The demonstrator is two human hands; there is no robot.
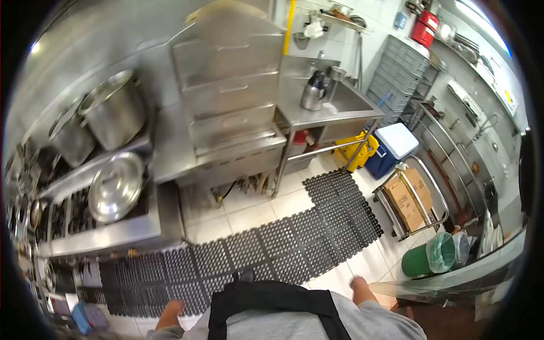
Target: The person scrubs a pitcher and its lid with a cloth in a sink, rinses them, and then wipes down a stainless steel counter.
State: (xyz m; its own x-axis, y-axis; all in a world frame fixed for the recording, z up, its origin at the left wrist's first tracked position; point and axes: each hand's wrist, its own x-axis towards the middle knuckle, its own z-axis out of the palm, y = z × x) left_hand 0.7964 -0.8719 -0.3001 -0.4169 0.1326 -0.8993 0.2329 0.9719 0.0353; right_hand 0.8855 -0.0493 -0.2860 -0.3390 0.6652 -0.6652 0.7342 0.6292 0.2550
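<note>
I look down at a commercial kitchen floor from above. My left hand (170,313) hangs at my side near the bottom edge, over the black rubber floor mat (272,249). My right hand (359,286) hangs on the other side, above the pale tiled floor. Neither hand holds anything; both are partly cut off by my grey shirt and black apron strap (272,300). Whether the fingers are curled or apart is too small to tell.
A gas range (96,215) with large steel pots (113,110) and a lid (116,187) stands at left. A steel cabinet (232,102) and sink table with kettle (313,90) are ahead. A cart with cardboard boxes (411,198), blue cooler (391,147) and green bin (428,258) sit right.
</note>
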